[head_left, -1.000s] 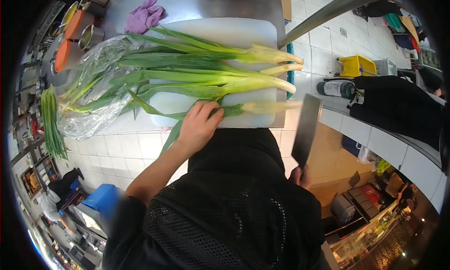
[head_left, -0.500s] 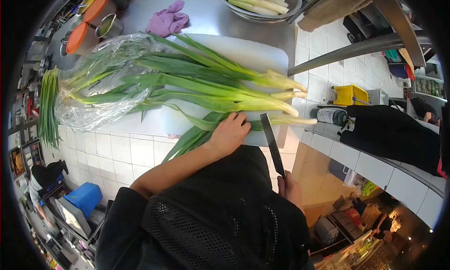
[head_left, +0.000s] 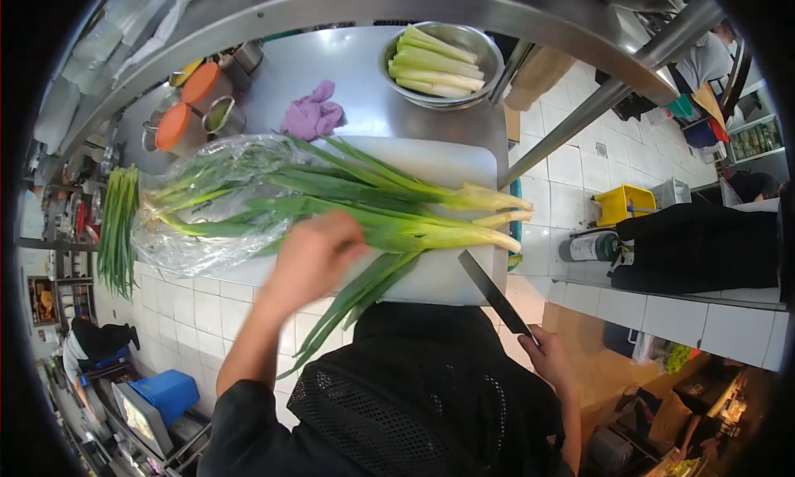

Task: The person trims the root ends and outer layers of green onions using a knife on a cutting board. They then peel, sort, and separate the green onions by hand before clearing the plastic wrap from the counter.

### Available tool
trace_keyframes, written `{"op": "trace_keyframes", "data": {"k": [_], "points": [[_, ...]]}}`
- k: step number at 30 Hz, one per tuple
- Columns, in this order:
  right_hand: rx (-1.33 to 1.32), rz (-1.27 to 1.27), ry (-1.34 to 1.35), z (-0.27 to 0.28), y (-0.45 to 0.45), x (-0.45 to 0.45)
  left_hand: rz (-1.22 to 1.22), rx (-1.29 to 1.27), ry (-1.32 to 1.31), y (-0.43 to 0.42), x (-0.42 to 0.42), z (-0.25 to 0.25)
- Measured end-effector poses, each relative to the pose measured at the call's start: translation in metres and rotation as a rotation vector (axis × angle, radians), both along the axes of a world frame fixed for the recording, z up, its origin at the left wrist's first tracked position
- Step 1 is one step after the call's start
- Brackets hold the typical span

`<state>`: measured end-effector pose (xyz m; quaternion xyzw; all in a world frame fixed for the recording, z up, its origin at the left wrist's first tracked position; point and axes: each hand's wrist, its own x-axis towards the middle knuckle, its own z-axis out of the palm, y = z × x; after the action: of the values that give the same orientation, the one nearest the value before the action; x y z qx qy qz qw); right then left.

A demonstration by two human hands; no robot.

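Long leeks [head_left: 389, 228] lie across a white cutting board [head_left: 447, 278], pale root ends to the right. Some green leaves hang over the board's near edge. My left hand [head_left: 323, 253], blurred, is over the green leaves with its fingers curled in; whether a leaf is in them is hidden. Low on the right, my right hand [head_left: 546, 353] grips the handle of a knife [head_left: 494, 293]. Its dark, broad blade angles up and left, its tip over the board's near right part. A clear plastic bag [head_left: 190, 249] surrounds the leeks' leafy left ends.
Cut pale leek pieces fill a metal bowl [head_left: 495, 71] at the back right. A purple cloth [head_left: 312, 113] lies behind the board. Orange-lidded containers [head_left: 178, 127] stand at the back left, near a green bunch [head_left: 118, 228]. A metal bar [head_left: 571, 125] slants at right.
My left hand has lifted off the nearest leek and moved left. That leek's pale end no longer shows beside the blade. The knife stays in my right hand, and the view has tilted up.
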<state>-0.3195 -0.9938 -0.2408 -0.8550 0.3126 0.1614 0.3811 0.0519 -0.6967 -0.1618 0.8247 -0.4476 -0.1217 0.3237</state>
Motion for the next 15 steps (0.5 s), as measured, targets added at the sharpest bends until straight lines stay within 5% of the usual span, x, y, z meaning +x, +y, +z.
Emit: {"op": "trace_keyframes", "data": {"k": [3, 6, 10, 15], "points": [[0.038, -0.018, -0.064, -0.004, -0.005, -0.006, 0.16, 0.01, -0.276, 0.016, 0.031, 0.066], [0.068, 0.001, -0.014, 0.004, -0.013, -0.001, 0.263, 0.02, -0.382, 0.01, 0.041, 0.081], [0.038, 0.069, -0.084, -0.029, -0.026, -0.016, 0.255, 0.084, -0.339, 0.021, 0.045, 0.05], [0.144, -0.016, -0.167, -0.057, -0.019, -0.026, 0.592, 0.136, -0.26, 0.098, 0.048, -0.004]]}}
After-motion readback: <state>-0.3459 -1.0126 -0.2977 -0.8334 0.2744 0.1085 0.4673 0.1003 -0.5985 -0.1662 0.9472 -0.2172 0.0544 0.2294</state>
